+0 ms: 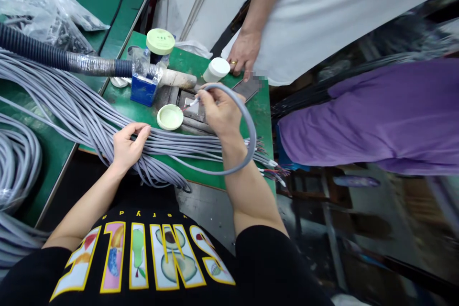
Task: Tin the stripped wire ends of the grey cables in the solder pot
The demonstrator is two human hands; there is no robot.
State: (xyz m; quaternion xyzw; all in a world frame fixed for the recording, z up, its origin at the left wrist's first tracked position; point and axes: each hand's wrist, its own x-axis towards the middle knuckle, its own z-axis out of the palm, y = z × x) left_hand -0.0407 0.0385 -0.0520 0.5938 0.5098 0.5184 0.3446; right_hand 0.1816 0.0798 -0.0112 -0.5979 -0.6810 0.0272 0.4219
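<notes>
My right hand is closed around the end of a grey cable, which loops back over my forearm. The thin wires at its stripped tip point left, at the rim of a small round dish with pale contents. My left hand rests by a thick bundle of grey cables, thumb and fingers drawn together. Whether it grips any strand I cannot tell. Stripped, coloured wire ends fan out at the bundle's right end.
A corrugated hose ends beside a blue box. A pale-lidded tub and a white jar stand behind. Another person's hand rests near a dark phone-like slab. Coiled cables lie left; plastic bags lie back left.
</notes>
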